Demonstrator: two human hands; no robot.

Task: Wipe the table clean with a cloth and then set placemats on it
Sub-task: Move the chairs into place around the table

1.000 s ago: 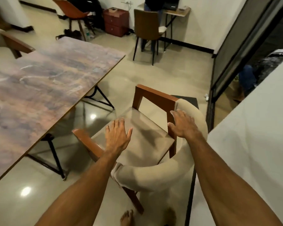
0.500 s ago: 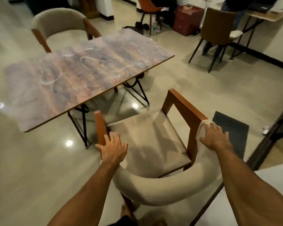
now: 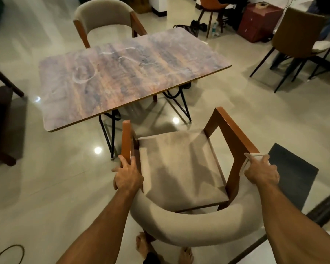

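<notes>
A rectangular table (image 3: pixel 122 77) with a mottled brown top and pale smear marks stands ahead on black metal legs. No cloth or placemat is in view. Right below me is a beige padded chair (image 3: pixel 179 168) with brown wooden arms, its seat facing the table. My left hand (image 3: pixel 127 177) grips the chair's left arm where it meets the curved backrest. My right hand (image 3: pixel 260 171) grips the right end of the backrest by the right arm. My bare feet show under the chair.
A second beige chair (image 3: pixel 105 20) stands at the table's far side. A dark mat (image 3: pixel 291 174) lies on the floor at right. A brown chair (image 3: pixel 297 35), a red drawer unit (image 3: pixel 257 21) and an orange chair are at the back right. Dark furniture fills the left edge.
The view has swung left, bringing the whole table into sight. Both hands went from lying flat over the chair to gripping its left arm and right backrest end.
</notes>
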